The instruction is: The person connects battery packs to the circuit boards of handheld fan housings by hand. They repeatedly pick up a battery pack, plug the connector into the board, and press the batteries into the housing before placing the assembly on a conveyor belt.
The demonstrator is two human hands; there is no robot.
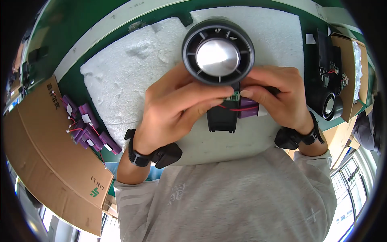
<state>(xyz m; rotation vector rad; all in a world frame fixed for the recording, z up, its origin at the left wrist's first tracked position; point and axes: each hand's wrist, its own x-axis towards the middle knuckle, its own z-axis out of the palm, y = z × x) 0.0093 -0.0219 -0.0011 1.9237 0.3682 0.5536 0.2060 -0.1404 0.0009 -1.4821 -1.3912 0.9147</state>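
Over the middle of a white foam sheet (133, 68) I hold a black handheld fan (217, 58), its round head with a silver hub facing up. Its handle (221, 121) points towards me with the inside exposed. My left hand (173, 103) is closed on the fan, thumb and fingertips at a small green circuit board (231, 97) below the head. My right hand (278, 94) is closed at the other side, its thumb tip beside the board. A purple battery pack (248, 108) with a red wire lies along the handle near the right thumb. The far fingers are partly hidden.
Several purple battery packs with wires (90, 125) lie on the left by a cardboard flap (52, 149). At right, another black fan (328, 104) and black shells with wired boards (328, 60) lie beside an open cardboard box (344, 76). The tabletop (92, 18) is green.
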